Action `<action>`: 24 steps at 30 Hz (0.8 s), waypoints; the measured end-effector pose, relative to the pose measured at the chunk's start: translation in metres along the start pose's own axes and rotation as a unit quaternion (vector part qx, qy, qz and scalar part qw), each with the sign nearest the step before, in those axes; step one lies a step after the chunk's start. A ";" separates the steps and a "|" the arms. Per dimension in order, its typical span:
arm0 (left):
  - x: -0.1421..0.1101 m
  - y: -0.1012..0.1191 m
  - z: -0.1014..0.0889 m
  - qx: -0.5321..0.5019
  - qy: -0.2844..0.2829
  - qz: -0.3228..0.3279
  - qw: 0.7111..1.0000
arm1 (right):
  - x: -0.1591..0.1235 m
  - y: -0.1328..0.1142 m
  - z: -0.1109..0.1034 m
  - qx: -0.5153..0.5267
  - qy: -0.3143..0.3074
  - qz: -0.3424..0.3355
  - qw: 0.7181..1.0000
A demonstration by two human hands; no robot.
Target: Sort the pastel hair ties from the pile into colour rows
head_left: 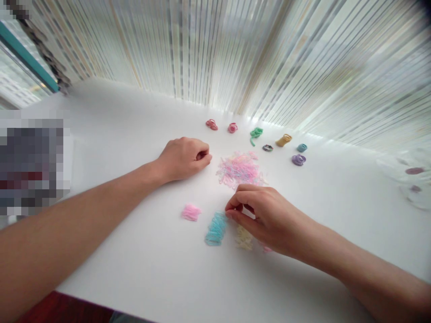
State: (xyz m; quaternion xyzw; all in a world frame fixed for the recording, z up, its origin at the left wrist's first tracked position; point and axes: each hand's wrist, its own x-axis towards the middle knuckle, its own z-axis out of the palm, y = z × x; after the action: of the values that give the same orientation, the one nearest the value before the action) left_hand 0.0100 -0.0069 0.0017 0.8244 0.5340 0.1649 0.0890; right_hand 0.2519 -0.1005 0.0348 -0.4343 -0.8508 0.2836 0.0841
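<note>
Pastel rubber bands (239, 169) lie heaped mid-table, and look at that right hand (266, 220), thumb and finger pinched together just beside the blue pile (216, 229), anything between them too small to tell! Left hand (183, 159) sits curled on the white table (134, 269), near the heap.

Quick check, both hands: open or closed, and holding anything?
Left hand: closed, curled loosely, nothing visible in it.
Right hand: pinched shut beside the blue elastic bands; cannot tell whether it holds any.

White tabletop (141, 273), striped curtain (215, 54) along its far edge, window (20, 76) at left, clear container (412, 179) at right
</note>
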 end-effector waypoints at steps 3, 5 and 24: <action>0.000 0.000 0.000 -0.002 -0.002 -0.001 1.000 | 0.001 -0.002 0.000 -0.001 -0.004 0.010 1.000; 0.000 0.000 0.000 -0.003 -0.003 -0.003 1.000 | 0.001 -0.004 0.001 -0.003 -0.011 0.016 1.000; 0.000 -0.004 -0.002 -0.002 -0.032 -0.013 0.999 | -0.011 0.033 -0.079 -0.042 0.176 0.050 0.982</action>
State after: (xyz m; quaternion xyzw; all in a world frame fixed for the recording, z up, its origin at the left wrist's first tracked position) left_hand 0.0057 -0.0049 0.0024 0.8222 0.5411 0.1380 0.1098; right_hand 0.3124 -0.0618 0.0830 -0.5223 -0.8112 0.1705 0.2001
